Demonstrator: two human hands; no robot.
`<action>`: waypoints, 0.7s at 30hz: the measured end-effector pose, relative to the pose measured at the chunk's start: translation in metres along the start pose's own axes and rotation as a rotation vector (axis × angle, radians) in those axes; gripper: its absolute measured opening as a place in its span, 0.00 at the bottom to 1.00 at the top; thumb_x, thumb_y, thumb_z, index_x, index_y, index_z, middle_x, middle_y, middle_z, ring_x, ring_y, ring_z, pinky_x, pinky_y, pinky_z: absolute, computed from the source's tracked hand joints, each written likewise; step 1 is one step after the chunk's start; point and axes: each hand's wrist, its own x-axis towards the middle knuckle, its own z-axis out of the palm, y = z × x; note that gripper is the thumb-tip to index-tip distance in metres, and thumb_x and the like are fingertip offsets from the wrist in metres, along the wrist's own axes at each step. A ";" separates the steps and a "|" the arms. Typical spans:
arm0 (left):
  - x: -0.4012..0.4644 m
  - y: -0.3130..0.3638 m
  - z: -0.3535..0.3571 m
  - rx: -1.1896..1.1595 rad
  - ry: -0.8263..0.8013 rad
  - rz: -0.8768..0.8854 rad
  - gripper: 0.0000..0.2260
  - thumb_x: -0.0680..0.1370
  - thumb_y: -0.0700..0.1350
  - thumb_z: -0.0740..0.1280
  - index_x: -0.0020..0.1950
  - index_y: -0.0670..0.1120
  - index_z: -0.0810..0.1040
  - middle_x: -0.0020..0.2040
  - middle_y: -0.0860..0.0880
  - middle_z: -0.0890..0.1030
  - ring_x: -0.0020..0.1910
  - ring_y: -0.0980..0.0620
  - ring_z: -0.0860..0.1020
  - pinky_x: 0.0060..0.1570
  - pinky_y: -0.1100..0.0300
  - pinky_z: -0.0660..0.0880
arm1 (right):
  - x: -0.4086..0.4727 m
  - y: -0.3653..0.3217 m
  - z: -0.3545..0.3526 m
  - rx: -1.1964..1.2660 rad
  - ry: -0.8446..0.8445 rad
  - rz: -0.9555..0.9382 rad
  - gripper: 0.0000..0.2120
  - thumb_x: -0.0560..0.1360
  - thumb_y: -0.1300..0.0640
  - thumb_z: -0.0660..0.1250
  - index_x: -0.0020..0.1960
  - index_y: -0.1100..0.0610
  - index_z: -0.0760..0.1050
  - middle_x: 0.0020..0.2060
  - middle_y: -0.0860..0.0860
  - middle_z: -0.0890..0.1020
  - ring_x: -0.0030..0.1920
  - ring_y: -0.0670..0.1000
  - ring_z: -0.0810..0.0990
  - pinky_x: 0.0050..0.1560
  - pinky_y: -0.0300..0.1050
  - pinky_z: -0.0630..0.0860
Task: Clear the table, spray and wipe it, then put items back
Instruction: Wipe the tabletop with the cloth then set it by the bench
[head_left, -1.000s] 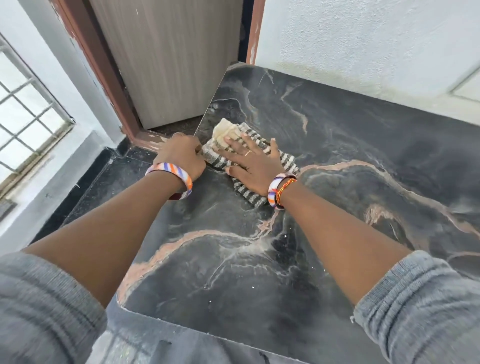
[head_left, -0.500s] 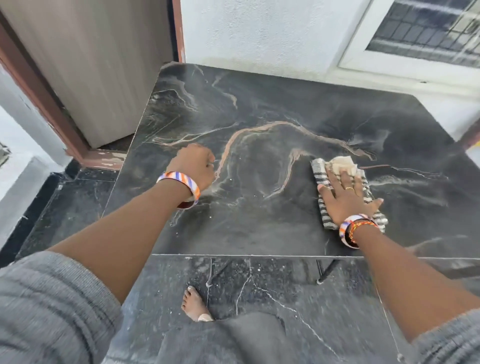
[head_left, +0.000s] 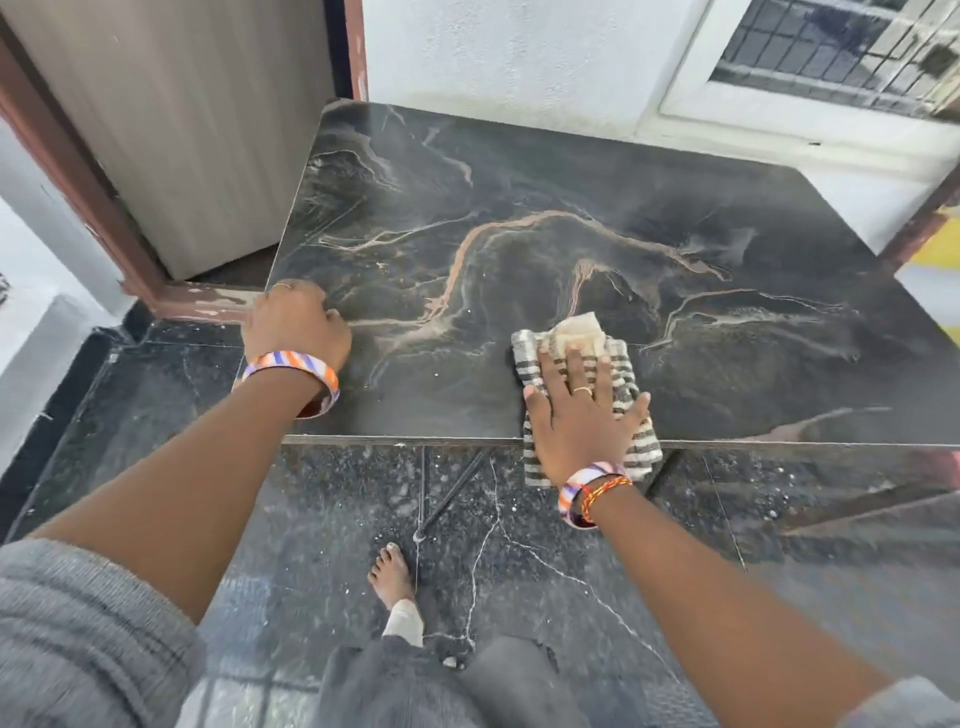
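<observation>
View: one head-worn wide-angle camera | Facing: looking forward and steeply down over the table (head_left: 597, 249), its near edge crossing mid-frame | Range: sitting close, both forearms entering from 7 and 5 o'clock | Periphery: floor (head_left: 519, 545) at 6 o'clock, window (head_left: 831, 47) at 1 o'clock.

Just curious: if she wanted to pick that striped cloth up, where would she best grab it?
Probably the near end of the striped cloth, which droops over the table edge: pinch it from her side, thumb underneath. The rest lies flat beneath her right hand.
</observation>
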 end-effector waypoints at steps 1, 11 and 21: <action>0.001 -0.012 -0.004 -0.011 0.008 -0.074 0.14 0.77 0.42 0.60 0.59 0.39 0.77 0.60 0.34 0.77 0.61 0.33 0.73 0.60 0.45 0.70 | -0.005 -0.017 0.004 -0.003 0.007 -0.053 0.24 0.79 0.42 0.40 0.75 0.39 0.44 0.77 0.44 0.47 0.77 0.54 0.41 0.69 0.72 0.39; -0.001 -0.094 -0.005 -0.535 -0.256 -0.527 0.17 0.80 0.41 0.58 0.62 0.31 0.74 0.62 0.32 0.76 0.61 0.34 0.76 0.49 0.55 0.73 | -0.032 -0.165 0.034 -0.074 -0.013 -0.687 0.28 0.79 0.40 0.46 0.76 0.49 0.52 0.77 0.53 0.54 0.76 0.62 0.49 0.68 0.73 0.42; -0.007 -0.083 -0.019 -0.213 -0.079 -0.526 0.20 0.81 0.48 0.52 0.60 0.34 0.75 0.62 0.33 0.75 0.62 0.35 0.73 0.61 0.49 0.68 | -0.023 -0.178 0.034 -0.226 0.004 -1.135 0.28 0.80 0.57 0.54 0.76 0.44 0.49 0.77 0.48 0.53 0.77 0.56 0.50 0.73 0.65 0.46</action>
